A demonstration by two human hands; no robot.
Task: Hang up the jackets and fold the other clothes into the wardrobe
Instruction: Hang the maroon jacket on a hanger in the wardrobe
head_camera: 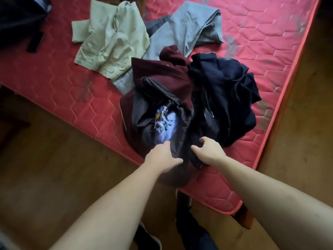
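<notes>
Two bare hands are at the near edge of the red mattress (63, 91). Left hand (160, 156) lies flat, fingers loose, on the maroon jacket (162, 76), gripping nothing. Right hand (209, 150) is curled, pinching dark fabric of the navy garment (232, 98) just right of it. Further back, a pale green garment (111, 40) lies far left, grey trousers (191, 29) beside it.

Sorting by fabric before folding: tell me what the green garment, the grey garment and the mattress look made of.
Green garment: thin woven cloth, cotton-like, matte; sharp creases.
Grey garment: softer, perhaps jersey; smooth, rounded folds.
Mattress: quilted red fabric with slight sheen; stitched hexagons, grey scuffs.
</notes>
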